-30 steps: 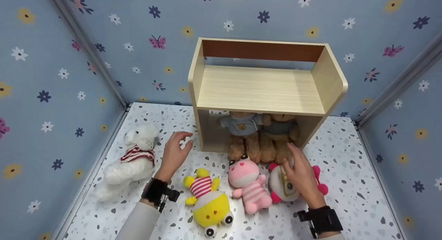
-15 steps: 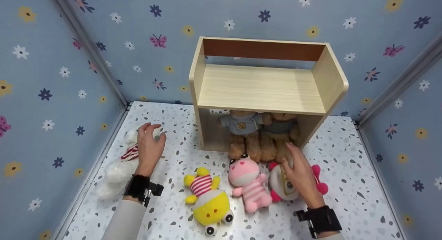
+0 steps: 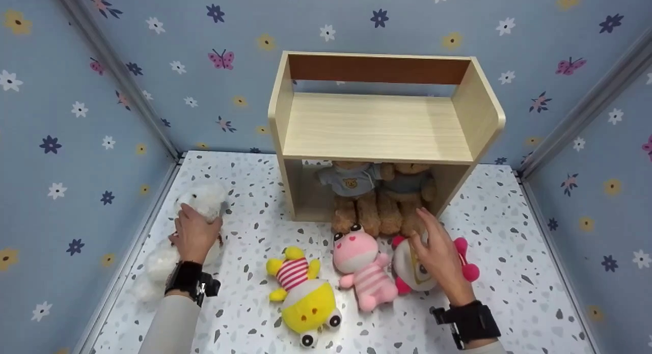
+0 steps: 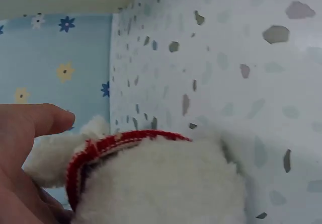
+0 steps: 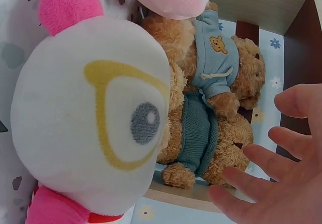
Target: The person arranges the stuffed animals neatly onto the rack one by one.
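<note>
On the left of the floor lies a fluffy white plush toy (image 3: 204,198) in a red-and-white striped sweater. My left hand (image 3: 196,237) grips it around the sweater; in the left wrist view one finger (image 4: 55,118) stands off the fur and the others are partly hidden. My right hand (image 3: 438,254) hovers with spread fingers over a white-and-pink plush toy (image 5: 90,108) with a yellow eye ring. Beside that toy lies a pink striped plush (image 3: 364,272). A yellow plush (image 3: 308,308) with big eyes lies head toward me.
A pale wooden shelf unit (image 3: 377,127) stands at the back. Two brown teddy bears, one in a light blue top (image 3: 351,181) and one in a darker top (image 3: 407,183), sit in its lower compartment. Flowered walls (image 3: 331,12) enclose the speckled floor (image 3: 244,191).
My left hand has moved left and down from near the shelf onto the white plush toy. My right hand has stayed nearly in place. The head view has shifted slightly.
</note>
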Tool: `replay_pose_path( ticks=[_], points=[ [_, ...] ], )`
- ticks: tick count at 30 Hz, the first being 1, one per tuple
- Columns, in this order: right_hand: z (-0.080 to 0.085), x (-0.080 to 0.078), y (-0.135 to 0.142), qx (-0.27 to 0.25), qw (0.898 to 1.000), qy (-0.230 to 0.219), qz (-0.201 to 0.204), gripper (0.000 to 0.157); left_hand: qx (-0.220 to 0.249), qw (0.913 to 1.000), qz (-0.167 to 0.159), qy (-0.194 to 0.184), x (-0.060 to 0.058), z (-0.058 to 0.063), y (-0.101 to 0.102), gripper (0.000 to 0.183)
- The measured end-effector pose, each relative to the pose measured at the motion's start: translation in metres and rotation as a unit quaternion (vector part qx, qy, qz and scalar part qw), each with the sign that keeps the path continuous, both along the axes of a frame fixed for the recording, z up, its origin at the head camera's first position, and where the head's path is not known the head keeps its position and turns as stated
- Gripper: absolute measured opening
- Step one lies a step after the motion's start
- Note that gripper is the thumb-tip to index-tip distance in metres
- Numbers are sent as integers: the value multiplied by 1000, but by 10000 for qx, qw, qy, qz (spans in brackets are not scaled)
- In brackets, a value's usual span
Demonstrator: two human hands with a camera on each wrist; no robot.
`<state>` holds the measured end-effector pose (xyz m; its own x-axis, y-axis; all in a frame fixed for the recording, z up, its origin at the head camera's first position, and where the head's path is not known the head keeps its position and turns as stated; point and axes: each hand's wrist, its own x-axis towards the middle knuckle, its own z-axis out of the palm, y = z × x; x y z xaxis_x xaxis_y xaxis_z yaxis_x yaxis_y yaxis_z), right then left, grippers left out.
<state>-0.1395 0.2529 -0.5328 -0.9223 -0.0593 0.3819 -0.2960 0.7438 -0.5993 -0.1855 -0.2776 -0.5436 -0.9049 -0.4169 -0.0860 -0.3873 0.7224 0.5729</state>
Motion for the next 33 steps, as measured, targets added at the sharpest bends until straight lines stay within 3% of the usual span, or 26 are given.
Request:
replay_pose_path(
  ticks=[5,13,15,21,26,29,33],
  points=[
    [0,-2,-3,65,10000,45,7,54,86,9999,69,-117,9,-14,-8,96],
    [-2,-1,-6,-42,10000,-55,42,55,174,9975,243,-643,20,-22,-14,112],
    [-2,-1,-5,-53,9999,-95,41,55,101,9978,241,-615,20,-26,-14,113],
    [-1,-2,-4,-103,9998,-178,29,54,-163,9992,337,169,25,-34,-16,97],
    [0,-1,-6,-84,9998,-162,82,52,-234,9934,565,973,33,-39,-14,92],
    [1,-1,-7,-71,9998,-114,131,51,-223,9876,690,1391,37,-36,-11,96],
    [2,-1,-8,-79,9998,-39,188,49,-115,9775,801,1946,41,-24,-1,97]
  ],
)
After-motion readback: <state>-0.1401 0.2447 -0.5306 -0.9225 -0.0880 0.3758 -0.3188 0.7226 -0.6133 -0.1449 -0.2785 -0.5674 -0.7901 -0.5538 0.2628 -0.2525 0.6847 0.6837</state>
